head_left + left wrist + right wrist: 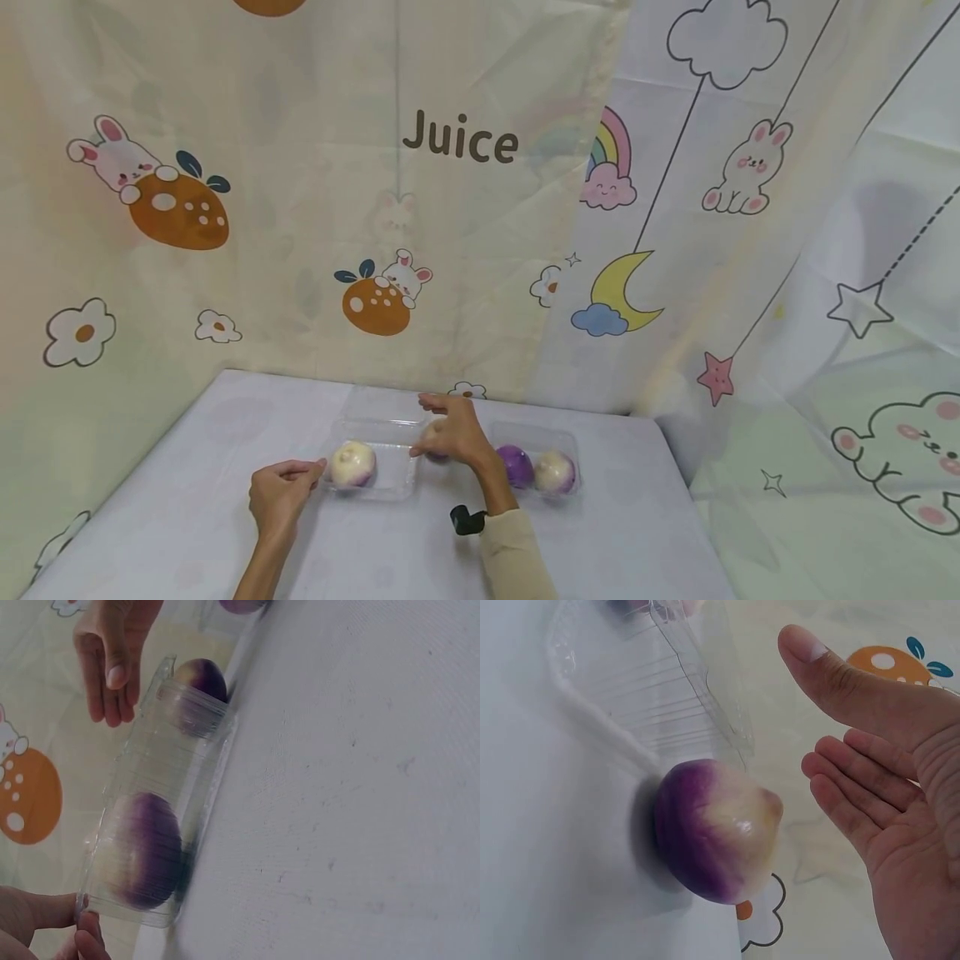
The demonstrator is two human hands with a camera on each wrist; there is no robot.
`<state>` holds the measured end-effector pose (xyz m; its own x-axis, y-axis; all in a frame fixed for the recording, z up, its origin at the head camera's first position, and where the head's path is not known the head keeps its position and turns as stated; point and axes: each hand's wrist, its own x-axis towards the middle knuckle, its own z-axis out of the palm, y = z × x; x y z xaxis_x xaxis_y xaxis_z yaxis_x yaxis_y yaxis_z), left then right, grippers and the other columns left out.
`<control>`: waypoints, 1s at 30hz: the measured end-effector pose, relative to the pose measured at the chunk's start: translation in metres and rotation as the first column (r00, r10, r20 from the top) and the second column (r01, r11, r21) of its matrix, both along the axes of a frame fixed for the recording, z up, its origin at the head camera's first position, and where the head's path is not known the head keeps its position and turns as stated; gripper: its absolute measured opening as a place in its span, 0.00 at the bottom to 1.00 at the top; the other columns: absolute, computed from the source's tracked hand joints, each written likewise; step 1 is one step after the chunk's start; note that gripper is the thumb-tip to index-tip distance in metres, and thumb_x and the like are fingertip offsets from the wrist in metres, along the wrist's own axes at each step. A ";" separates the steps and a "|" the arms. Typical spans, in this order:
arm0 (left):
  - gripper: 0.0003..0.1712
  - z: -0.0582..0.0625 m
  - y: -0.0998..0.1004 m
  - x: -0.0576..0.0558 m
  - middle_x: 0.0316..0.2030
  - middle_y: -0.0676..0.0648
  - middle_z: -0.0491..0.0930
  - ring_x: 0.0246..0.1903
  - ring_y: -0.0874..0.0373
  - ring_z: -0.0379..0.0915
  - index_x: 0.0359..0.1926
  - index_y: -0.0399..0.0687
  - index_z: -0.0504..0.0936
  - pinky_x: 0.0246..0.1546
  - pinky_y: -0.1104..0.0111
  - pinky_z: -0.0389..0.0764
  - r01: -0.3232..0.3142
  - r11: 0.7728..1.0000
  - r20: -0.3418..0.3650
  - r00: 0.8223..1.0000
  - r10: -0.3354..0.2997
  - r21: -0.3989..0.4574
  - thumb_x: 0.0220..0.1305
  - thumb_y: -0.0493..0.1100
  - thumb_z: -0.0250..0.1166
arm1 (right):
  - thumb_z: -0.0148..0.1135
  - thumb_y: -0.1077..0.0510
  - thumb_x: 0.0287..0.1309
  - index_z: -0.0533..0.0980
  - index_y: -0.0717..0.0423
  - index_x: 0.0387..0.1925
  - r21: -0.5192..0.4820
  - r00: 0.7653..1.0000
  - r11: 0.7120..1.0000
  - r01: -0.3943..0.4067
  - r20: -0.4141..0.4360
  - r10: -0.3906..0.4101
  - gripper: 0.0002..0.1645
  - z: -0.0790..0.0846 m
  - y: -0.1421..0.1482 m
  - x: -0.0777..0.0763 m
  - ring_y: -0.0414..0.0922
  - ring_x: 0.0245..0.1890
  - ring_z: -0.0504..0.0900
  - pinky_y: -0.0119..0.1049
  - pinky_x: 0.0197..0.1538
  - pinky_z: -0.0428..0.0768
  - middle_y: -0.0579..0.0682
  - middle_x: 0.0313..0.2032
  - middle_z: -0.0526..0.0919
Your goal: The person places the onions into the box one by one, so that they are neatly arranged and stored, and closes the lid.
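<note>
My left hand (281,496) pinches the left rim of an open clear plastic box (393,482) between thumb and fingers; the left wrist view shows the fingertips (88,926) at that edge. Inside the box, at its left end, sits a purple-and-white turnip (352,464). A second turnip (712,829) rests on the table just beyond the box's right end. Close to it my right hand (459,435) is held with thumb and fingers spread apart, partly covering it in the head view. A gap shows between that hand and the turnip in the right wrist view.
Another clear box (536,435) stands to the right, holding a purple turnip (515,467) and a paler turnip (555,473). The left box's raised lid (382,404) leans toward the back. A printed curtain (300,208) hangs behind the white table (600,550).
</note>
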<state>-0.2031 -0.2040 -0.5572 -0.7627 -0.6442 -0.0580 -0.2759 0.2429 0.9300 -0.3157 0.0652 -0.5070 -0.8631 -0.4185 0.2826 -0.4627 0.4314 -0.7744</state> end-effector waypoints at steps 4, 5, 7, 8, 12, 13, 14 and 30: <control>0.11 0.000 -0.001 0.001 0.17 0.52 0.86 0.21 0.55 0.83 0.31 0.35 0.92 0.19 0.69 0.74 0.008 1.000 -0.002 1.000 -0.008 -0.001 0.63 0.41 0.78 | 0.96 0.61 0.29 0.82 0.64 0.66 -0.002 1.000 1.000 0.012 0.002 -0.012 0.56 -0.002 0.004 -0.002 0.56 0.62 0.89 0.54 0.74 0.82 0.60 0.59 0.90; 0.11 0.000 -0.001 0.001 0.17 0.52 0.86 0.21 0.55 0.83 0.31 0.35 0.92 0.19 0.70 0.74 0.010 1.000 -0.002 1.000 -0.010 0.000 0.63 0.41 0.78 | 0.96 0.61 0.28 0.82 0.64 0.66 -0.007 1.000 1.000 0.014 0.005 -0.014 0.56 -0.003 0.005 -0.003 0.56 0.62 0.89 0.54 0.74 0.82 0.60 0.59 0.90; 0.11 0.000 -0.001 0.001 0.17 0.52 0.86 0.21 0.55 0.83 0.32 0.35 0.92 0.18 0.69 0.75 0.015 1.000 -0.004 1.000 -0.015 0.002 0.63 0.41 0.78 | 0.96 0.62 0.28 0.82 0.65 0.66 -0.011 1.000 1.000 0.018 -0.004 -0.018 0.56 -0.004 0.008 -0.005 0.57 0.62 0.89 0.54 0.73 0.82 0.61 0.59 0.90; 0.11 0.000 -0.001 0.000 0.17 0.52 0.86 0.21 0.55 0.83 0.32 0.35 0.92 0.18 0.69 0.75 0.018 1.000 -0.006 1.000 -0.018 0.001 0.64 0.41 0.78 | 0.96 0.62 0.27 0.82 0.65 0.66 -0.017 1.000 1.000 0.018 -0.005 -0.018 0.56 -0.005 0.009 -0.005 0.57 0.62 0.89 0.54 0.73 0.83 0.62 0.59 0.90; 0.12 0.000 -0.002 0.000 0.17 0.53 0.85 0.21 0.56 0.82 0.32 0.35 0.92 0.18 0.69 0.75 0.023 1.000 -0.009 1.000 -0.023 0.001 0.64 0.41 0.78 | 0.96 0.62 0.27 0.81 0.69 0.65 -0.029 0.999 1.000 0.005 -0.039 -0.006 0.56 -0.007 0.014 -0.008 0.60 0.60 0.90 0.55 0.70 0.85 0.66 0.58 0.90; 0.12 -0.001 -0.002 0.000 0.17 0.53 0.85 0.21 0.56 0.82 0.31 0.35 0.92 0.18 0.69 0.75 0.024 1.000 -0.011 1.000 -0.024 -0.001 0.64 0.41 0.78 | 0.96 0.62 0.27 0.81 0.70 0.65 -0.029 0.999 1.000 0.004 -0.045 -0.005 0.56 -0.008 0.015 -0.009 0.61 0.60 0.90 0.56 0.70 0.85 0.67 0.58 0.89; 0.12 -0.001 -0.002 0.000 0.17 0.53 0.85 0.21 0.56 0.82 0.31 0.35 0.92 0.18 0.69 0.74 0.023 1.000 -0.011 1.000 -0.023 -0.002 0.64 0.41 0.77 | 0.96 0.62 0.28 0.81 0.70 0.65 -0.030 0.999 1.000 0.004 -0.047 -0.006 0.56 -0.009 0.016 -0.009 0.62 0.59 0.89 0.56 0.69 0.86 0.67 0.58 0.89; 0.12 -0.002 -0.003 0.001 0.17 0.53 0.86 0.21 0.57 0.82 0.29 0.37 0.92 0.20 0.68 0.73 0.032 0.999 -0.009 0.999 -0.032 -0.021 0.63 0.43 0.78 | 0.97 0.60 0.29 0.79 0.71 0.67 0.070 0.996 0.995 0.069 -0.056 -0.065 0.58 -0.014 0.029 -0.009 0.65 0.60 0.88 0.57 0.67 0.87 0.68 0.59 0.89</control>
<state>-0.2020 -0.2072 -0.5587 -0.7834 -0.6203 -0.0376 -0.2587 0.2705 0.9273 -0.3245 0.0937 -0.5214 -0.8744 -0.3808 0.3007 -0.4708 0.5164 -0.7153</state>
